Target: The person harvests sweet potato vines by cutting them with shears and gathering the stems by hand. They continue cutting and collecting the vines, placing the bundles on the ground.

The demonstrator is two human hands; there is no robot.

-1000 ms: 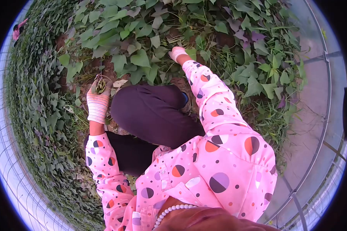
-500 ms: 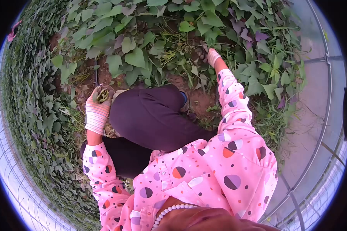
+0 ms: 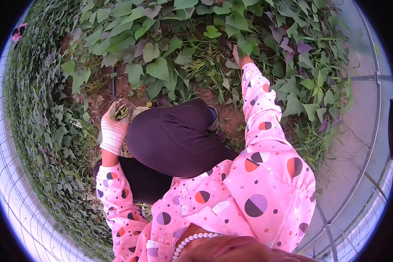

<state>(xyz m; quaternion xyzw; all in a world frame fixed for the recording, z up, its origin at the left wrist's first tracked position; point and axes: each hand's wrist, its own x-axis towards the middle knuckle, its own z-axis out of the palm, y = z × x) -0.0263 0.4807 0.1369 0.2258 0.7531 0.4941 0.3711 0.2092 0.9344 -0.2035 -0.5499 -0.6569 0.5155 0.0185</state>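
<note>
My left hand (image 3: pixel 114 128), in a striped knit glove with a darker, soiled finger area, is beside my bent knee. Its fingers are curled around a small clump of green stems (image 3: pixel 120 112). Farther forward, my right hand (image 3: pixel 237 54) reaches in among broad heart-shaped leaves (image 3: pixel 158 69). Foliage covers most of that hand, so its fingers and anything in them are hidden. Thin grassy stems (image 3: pixel 201 61) lie to the left of it, near the ground.
My dark-trousered knee (image 3: pixel 170 135) rises between both arms over bare reddish soil (image 3: pixel 229 115). A thin dark tube (image 3: pixel 113 83) runs along the ground ahead of my left hand. Dense vines (image 3: pixel 39 126) fill the left side. On the right stands a pale plastic wall with a metal frame (image 3: pixel 377 78).
My right hand has pushed deeper under the leaves and is now mostly covered. The left hand still holds the stems, and the whole view has shifted slightly.
</note>
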